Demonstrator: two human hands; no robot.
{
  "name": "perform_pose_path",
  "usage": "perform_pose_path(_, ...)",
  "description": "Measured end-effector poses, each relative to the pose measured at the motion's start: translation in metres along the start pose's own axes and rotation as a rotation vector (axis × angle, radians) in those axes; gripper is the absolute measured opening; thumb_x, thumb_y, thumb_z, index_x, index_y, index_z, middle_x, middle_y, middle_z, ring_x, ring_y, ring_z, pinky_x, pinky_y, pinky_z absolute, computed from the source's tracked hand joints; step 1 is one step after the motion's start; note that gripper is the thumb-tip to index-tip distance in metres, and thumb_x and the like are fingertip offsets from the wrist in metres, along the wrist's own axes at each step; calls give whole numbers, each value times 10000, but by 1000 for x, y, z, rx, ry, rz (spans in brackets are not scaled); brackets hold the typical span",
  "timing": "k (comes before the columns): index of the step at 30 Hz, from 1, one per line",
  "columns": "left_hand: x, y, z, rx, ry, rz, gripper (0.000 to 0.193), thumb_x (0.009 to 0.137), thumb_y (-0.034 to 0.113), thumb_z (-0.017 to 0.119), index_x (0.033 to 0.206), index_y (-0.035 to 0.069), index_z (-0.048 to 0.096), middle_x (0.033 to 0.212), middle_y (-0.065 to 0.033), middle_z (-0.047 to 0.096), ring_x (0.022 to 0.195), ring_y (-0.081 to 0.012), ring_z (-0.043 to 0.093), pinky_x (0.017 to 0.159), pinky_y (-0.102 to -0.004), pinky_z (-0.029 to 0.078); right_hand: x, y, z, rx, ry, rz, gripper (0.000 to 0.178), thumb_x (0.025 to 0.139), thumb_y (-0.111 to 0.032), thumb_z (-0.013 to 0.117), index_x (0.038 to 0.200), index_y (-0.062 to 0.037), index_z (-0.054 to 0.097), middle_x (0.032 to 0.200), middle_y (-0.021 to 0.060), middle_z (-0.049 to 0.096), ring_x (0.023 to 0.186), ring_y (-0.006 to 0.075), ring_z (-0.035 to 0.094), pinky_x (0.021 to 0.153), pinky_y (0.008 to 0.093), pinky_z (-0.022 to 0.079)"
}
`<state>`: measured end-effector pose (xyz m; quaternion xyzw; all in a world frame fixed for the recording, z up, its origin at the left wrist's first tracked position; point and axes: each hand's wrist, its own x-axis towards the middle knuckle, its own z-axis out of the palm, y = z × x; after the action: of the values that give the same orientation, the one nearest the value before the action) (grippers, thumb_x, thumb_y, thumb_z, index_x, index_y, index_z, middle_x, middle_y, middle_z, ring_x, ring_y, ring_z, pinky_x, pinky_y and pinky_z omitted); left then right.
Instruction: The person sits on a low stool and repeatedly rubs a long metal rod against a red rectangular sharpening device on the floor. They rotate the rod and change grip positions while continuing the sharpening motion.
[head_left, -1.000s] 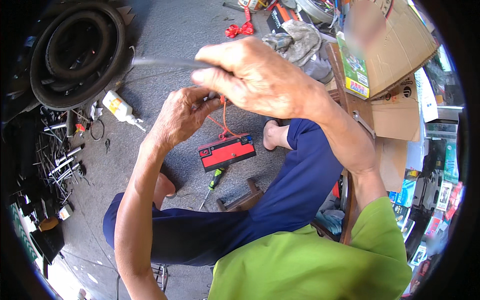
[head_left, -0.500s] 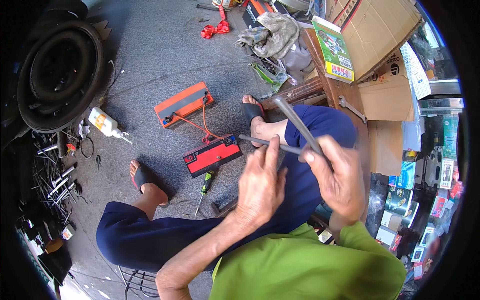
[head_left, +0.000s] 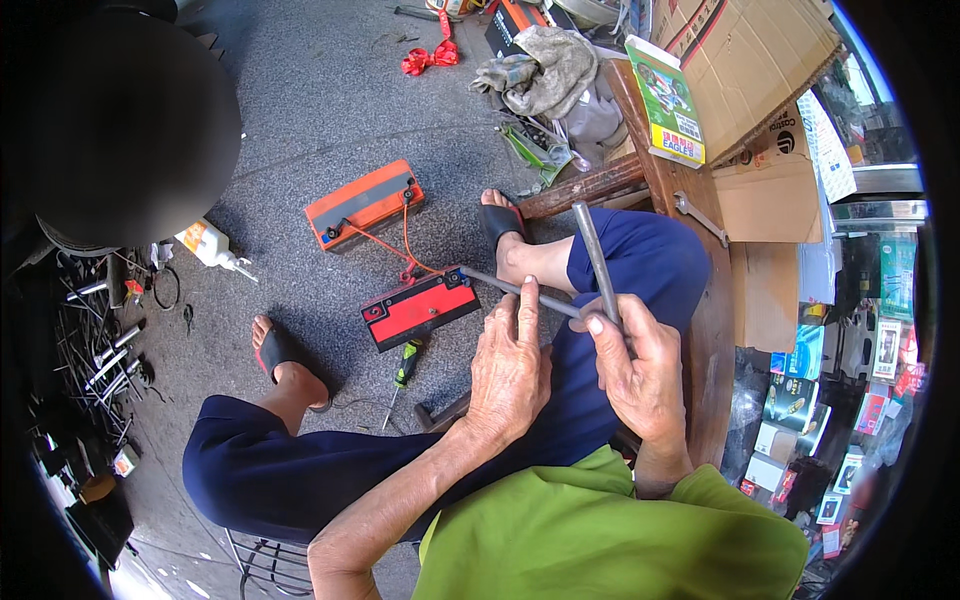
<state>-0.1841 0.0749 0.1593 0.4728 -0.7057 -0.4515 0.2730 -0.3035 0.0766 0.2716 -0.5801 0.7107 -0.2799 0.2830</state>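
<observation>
My right hand (head_left: 642, 372) is closed around a grey metal bar (head_left: 594, 250) that sticks up past the thumb. A thinner dark rod (head_left: 492, 280) reaches left from the same grip; whether the two are joined is hidden by the fingers. My left hand (head_left: 508, 378) has its fingers stretched out, with the index and middle fingertips lying across the thin rod and the thumb apart. Beyond the rod's far end, on the floor, is a red and black battery (head_left: 425, 308). Orange wire links it to an orange and grey battery (head_left: 365, 205).
A green-handled screwdriver (head_left: 405, 368) lies by the red battery. At right, a wooden bench (head_left: 710, 330) bears a spanner (head_left: 700, 218) and a green box (head_left: 665, 100). White bottle (head_left: 208, 245) and scattered metal tools (head_left: 110, 350) lie left. A dark blurred round shape (head_left: 140, 130) covers the upper left.
The right hand has moved slightly left and down, and its grey bar stands steeper. My left hand has shifted a little left along the rod. The dark blur now hides the wheel.
</observation>
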Motion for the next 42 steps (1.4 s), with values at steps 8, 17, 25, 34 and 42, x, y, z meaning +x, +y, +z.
perform_pose_path(8,22,-8,-16,-10,71,-5,946,757,14,703,1514,-2,136,1391,-314,364,1245,-472,432,1042,-483,411,24,13,11,94,-2,-90,105,971,-80,558,999,16,588,694,74,602,560,134,561,505,268,422)
perform_pose_path(17,82,-36,-34,19,169,-48,906,806,69,670,1487,-89,94,1405,-342,355,1256,-475,433,1037,-492,409,104,2,39,-94,-54,-454,157,941,-93,593,873,4,490,597,203,532,563,400,579,501,431,416)
perform_pose_path(25,89,-53,-31,0,172,-76,905,815,92,665,1498,-75,95,1412,-341,351,1265,-475,431,1036,-487,410,120,13,54,-61,-50,-464,180,946,-115,593,858,5,492,596,204,529,556,384,583,489,423,411)
perform_pose_path(34,93,-50,-37,-6,196,-78,892,816,81,656,1496,-78,100,1404,-344,356,1279,-473,417,1049,-490,395,126,5,49,-127,-120,-385,123,955,-81,588,939,38,556,698,166,608,578,152,566,531,332,444)
perform_pose_path(42,95,-53,-39,-28,178,-118,939,813,112,682,1511,-33,70,1405,-343,358,1298,-477,403,1067,-479,392,131,-2,55,-101,-96,-417,199,942,-121,593,834,14,493,625,224,531,593,425,569,516,444,407)
